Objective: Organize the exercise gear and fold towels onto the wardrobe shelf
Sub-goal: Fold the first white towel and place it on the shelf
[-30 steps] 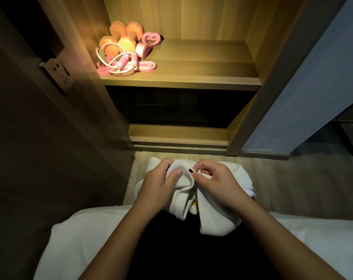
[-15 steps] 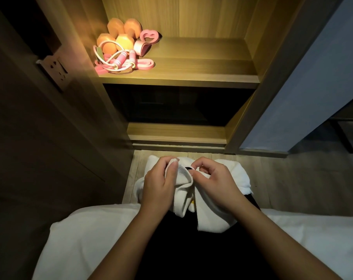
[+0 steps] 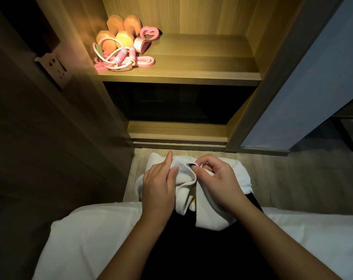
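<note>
Lit shelf as landmark.

- Towel: white, bunched, off the shelf, well below it in view and over the person's dark lap. Far part spreads broad, side to side. Two loose folds hang from it, long axis running from the shelf side straight back to the person, free ends pointing at the person.
- Right hand: right of the centre fold. Thumb and forefinger curled, pinching the towel's edge by a small dark tag. Other fingers loosely bent.
- Left hand: left of the fold, back up. Fingers near straight, tips pointing towards the shelf, thumb laid on the cloth. Cannot tell if any cloth is caught under the fingers.
- On the shelf, far left end: orange dumbbells at the back, pink bands just right of them, pink-handled rope coiled in front, touching both.
- White sheet: nearer the person than the shelf, either side of the lap.
</note>
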Demonstrator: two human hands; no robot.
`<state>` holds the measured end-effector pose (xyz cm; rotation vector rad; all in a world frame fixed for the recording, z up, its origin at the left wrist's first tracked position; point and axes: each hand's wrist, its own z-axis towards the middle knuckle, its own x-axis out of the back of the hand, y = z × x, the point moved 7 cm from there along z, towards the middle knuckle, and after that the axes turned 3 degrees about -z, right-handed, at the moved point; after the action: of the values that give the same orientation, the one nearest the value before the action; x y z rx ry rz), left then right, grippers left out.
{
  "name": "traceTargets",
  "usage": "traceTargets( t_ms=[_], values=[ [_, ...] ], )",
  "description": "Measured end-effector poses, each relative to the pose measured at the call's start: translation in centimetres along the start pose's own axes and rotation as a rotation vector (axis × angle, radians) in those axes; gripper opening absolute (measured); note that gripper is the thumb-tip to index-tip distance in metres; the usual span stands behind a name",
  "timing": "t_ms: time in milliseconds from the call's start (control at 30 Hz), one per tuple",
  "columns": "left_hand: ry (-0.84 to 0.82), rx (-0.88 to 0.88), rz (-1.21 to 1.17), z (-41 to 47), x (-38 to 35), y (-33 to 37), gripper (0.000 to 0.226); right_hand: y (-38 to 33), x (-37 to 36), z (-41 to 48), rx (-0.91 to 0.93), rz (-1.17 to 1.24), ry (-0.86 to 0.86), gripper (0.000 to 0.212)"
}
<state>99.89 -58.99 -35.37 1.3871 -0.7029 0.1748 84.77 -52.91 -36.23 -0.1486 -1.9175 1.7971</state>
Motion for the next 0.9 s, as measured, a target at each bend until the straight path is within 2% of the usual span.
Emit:
traceTargets(
  t_ms=[100,267,333,433,567,633,700,767,833,900],
  values=[
    [-0.016,0.032,-0.039,0.1,0.1,-0.3,0.063,-0.1,0.0,0.0,0.007,0.011,-0.007,0.008],
    [-0.051,0.091,-0.164,1.0,0.0,-0.8,0.021,0.4,0.0,0.2,-0.034,-0.06,-0.051,0.009],
    [-0.057,0.07,-0.161,1.4,0.0,-0.6,0.013,0.9,0.2,0.4,-0.065,-0.109,-0.087,0.012],
    [-0.036,0.058,-0.133,2.3,0.3,-0.8,0.012,1.4,1.0,0.6,-0.088,-0.251,-0.154,0.023],
    [-0.009,0.041,-0.1,3.3,0.4,-1.2,0.011,2.5,2.4,-0.6,-0.098,-0.403,-0.239,0.013],
    [-0.004,0.055,-0.087,3.3,0.1,-1.8,0.012,3.2,3.3,-1.5,-0.118,-0.423,-0.304,0.016],
    [-0.006,0.08,-0.085,3.1,-0.3,-2.5,0.013,4.1,4.7,-2.1,-0.173,-0.418,-0.355,0.02],
    [0.002,0.084,-0.089,3.0,-0.4,-3.0,0.014,4.8,6.3,-2.7,-0.265,-0.327,-0.373,0.013],
    [0.004,0.073,-0.089,3.1,-0.3,-3.0,0.014,5.2,7.5,-3.1,-0.354,-0.199,-0.347,0.008],
    [-0.008,0.07,-0.108,3.4,-0.3,-3.0,0.013,5.1,8.7,-3.3,-0.382,-0.183,-0.305,0.012]
  ],
)
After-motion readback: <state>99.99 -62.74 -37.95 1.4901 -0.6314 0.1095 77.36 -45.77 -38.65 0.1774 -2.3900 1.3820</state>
